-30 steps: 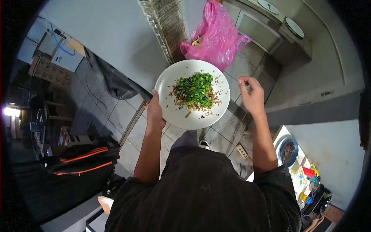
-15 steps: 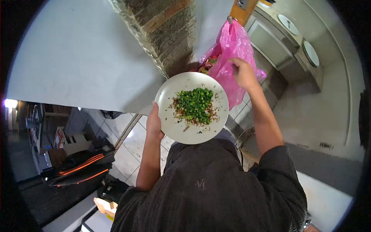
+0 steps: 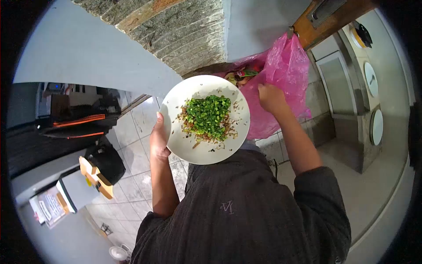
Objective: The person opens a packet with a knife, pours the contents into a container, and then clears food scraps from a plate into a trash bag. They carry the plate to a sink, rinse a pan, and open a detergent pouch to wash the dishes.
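In the head view, my left hand [image 3: 159, 140] grips the left rim of a round white plate [image 3: 180, 141], thumb on top and the other fingers hidden beneath. Heaped in the middle of the plate are chopped green onions [image 3: 206, 115], with small brown fried bits [image 3: 231, 127] scattered around them. To the right of the plate, my right hand [image 3: 272, 99] is closed on the edge of a pink plastic bag [image 3: 290, 66]. Through the bag's mouth I see mixed scraps [image 3: 246, 75], partly hidden by the plate and the plastic.
The bag hangs from a handle on a wooden door [image 3: 325, 22]. A stone-faced pillar [image 3: 180, 39] stands just beyond the plate. White plates [image 3: 376, 127] lie on a counter at right. A black bag with orange stripes [image 3: 79, 125] is at left, above a tiled floor [image 3: 143, 176].
My view has turned, and the plate now appears slightly further left. My right hand has moved lower along the bag, whose mouth shows more of the scraps.
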Tool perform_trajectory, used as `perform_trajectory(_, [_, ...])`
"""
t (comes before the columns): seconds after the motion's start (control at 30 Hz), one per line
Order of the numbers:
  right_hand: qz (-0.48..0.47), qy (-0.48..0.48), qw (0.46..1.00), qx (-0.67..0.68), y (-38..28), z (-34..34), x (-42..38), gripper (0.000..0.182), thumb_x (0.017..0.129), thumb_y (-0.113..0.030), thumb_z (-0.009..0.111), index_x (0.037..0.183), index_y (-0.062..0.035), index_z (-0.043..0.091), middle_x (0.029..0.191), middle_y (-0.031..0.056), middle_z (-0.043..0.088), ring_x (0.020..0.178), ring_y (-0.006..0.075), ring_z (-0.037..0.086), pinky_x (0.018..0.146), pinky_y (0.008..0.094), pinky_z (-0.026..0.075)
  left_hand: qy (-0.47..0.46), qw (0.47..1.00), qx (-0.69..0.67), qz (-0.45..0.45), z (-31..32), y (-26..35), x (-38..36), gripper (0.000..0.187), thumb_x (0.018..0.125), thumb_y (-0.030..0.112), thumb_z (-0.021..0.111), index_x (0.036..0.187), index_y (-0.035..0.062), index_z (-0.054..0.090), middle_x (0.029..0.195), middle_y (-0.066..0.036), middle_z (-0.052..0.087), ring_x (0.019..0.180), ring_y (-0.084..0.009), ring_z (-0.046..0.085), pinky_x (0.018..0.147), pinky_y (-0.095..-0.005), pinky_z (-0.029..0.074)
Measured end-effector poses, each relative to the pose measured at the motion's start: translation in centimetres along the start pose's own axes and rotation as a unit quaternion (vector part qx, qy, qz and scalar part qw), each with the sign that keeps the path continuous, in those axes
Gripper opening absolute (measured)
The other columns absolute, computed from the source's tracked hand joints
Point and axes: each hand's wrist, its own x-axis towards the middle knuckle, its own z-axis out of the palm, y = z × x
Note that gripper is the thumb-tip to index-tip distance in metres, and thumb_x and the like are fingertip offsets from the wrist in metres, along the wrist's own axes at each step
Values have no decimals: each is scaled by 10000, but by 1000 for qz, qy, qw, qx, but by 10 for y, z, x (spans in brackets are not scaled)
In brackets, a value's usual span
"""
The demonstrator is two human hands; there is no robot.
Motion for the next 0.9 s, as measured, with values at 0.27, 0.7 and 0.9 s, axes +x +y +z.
perform_trajectory(0.27, [-18, 120, 983, 135, -35, 8, -22, 209, 842, -129, 457, 997, -61, 579, 1054, 158, 608, 902, 370, 617, 729, 471, 509, 24, 998, 58, -22, -5, 9, 0, 555, 992, 440, 353, 1291, -19, 442, 1165, -162, 577, 1005, -236, 603, 837, -357, 506])
perform_trajectory(0.7, [-139, 98, 983, 62, -20, 70, 35, 146, 802, -122, 478, 804, -51, 606, 872, 143, 620, 794, 337, 639, 676, 436, 521, 42, 997, 59, -18, 0, -3, 1, 553, 996, 441, 328, 1295, -11, 441, 1170, -165, 575, 1011, -243, 602, 850, -365, 504])
perform_trajectory(0.9, [-142, 100, 981, 85, -23, 62, -10, 73, 731, -69, 540, 747, -47, 608, 831, 111, 618, 768, 313, 638, 638, 447, 506, 50, 996, 63, -29, 9, -5, -7, 558, 1001, 441, 305, 1295, -14, 442, 1181, -161, 571, 1026, -245, 593, 873, -371, 493])
